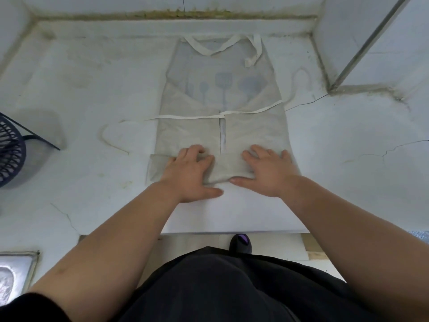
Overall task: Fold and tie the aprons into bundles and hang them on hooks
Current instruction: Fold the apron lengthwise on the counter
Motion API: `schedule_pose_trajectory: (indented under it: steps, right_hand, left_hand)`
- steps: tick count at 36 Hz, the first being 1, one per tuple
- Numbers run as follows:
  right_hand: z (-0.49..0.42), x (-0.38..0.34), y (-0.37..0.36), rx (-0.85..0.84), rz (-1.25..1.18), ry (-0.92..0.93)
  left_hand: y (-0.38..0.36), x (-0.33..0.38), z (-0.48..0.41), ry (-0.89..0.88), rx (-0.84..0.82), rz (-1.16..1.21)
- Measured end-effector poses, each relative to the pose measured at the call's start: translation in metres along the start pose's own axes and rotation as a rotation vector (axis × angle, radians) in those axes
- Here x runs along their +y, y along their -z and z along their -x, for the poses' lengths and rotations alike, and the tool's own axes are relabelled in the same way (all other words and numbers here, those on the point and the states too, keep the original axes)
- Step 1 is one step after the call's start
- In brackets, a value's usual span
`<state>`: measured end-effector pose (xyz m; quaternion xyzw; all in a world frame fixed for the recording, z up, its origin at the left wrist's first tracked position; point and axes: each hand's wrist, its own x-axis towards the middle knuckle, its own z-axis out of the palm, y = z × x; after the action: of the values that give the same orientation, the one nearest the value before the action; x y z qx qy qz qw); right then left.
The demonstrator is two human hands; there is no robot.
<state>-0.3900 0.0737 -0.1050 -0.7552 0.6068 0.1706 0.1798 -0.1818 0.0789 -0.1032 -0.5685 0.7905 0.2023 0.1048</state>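
I have one apron (220, 94) laid flat on the white desk (92, 84), bib at the far end and hem towards me, roughly in the middle of the surface. Its two long sides are already folded in so they meet along a centre slit, and the near hem has been turned over once into a folded band (229, 167). My left hand (188, 175) rests on the left part of that band with its fingers bent at the far edge; whether they pinch cloth I cannot tell. My right hand (267, 173) lies on the right part, fingers spread and pressing flat, holding nothing. So I judge the folding to be at an early stage: most of the length is not yet rolled up, the waist ties (185, 117) trail loose across the cloth and out to both sides, and the neck strap (209, 48) lies slack at the far end. Tying the bundle and hanging it are not yet done, and I see no hooks here.
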Motion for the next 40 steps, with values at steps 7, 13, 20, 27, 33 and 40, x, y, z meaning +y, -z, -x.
schedule_pose_trajectory:
  steps: [7,13,20,27,33,40]
  right_hand:
    - [-0.013,0.016,0.051,-0.138,-0.292,0.08]
    - [-0.034,0.031,0.08,-0.207,-0.194,0.031]
    - [-0.053,0.047,0.07,-0.024,0.015,-0.166]
    - [-0.052,0.002,0.029,0.019,0.056,0.081]
    - [-0.046,0.014,0.001,0.089,-0.039,-0.011]
    - [-0.046,0.025,0.003,0.055,-0.117,-0.136]
  left_hand:
    - [0.047,-0.011,-0.021,0.012,-0.148,0.099]
    - [0.081,-0.023,-0.053,0.147,-0.272,0.347]
    - [0.068,-0.034,-0.064,0.187,-0.045,-0.133]
    - [0.013,0.013,-0.058,-0.095,0.004,-0.111]
    - [-0.015,-0.015,-0.048,0.059,0.05,-0.128]
    - [-0.012,-0.029,-0.037,0.282,0.084,-0.007]
